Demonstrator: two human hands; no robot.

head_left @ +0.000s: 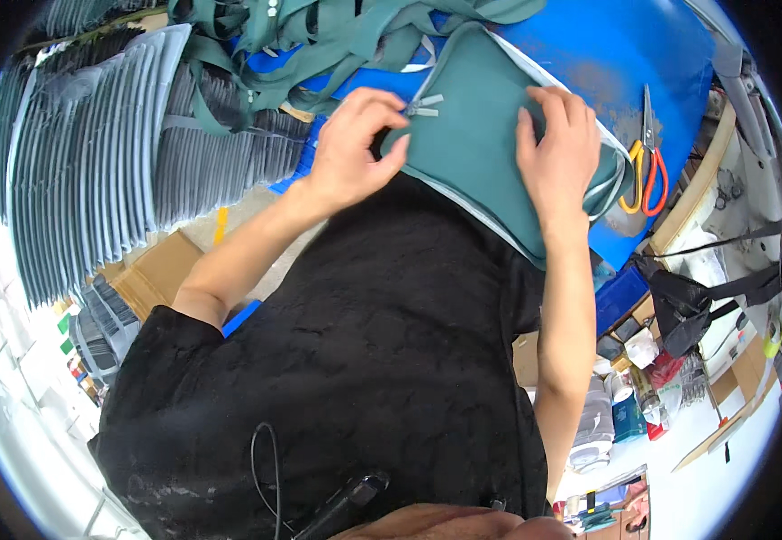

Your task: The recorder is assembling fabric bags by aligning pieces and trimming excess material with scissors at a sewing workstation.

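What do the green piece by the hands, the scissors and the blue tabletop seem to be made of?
The green piece: probably matte fabric; its edges bend softly. The scissors: grey, slim blades suggest metal; evenly coloured red and yellow handles, perhaps plastic. The blue tabletop: perhaps painted or sheet-covered, judging by scuffed brownish patches; its core is hidden.

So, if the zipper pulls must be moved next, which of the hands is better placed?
Probably the left hand: it is close to the zipper pulls, while the right hand is farther away, over the green fabric.
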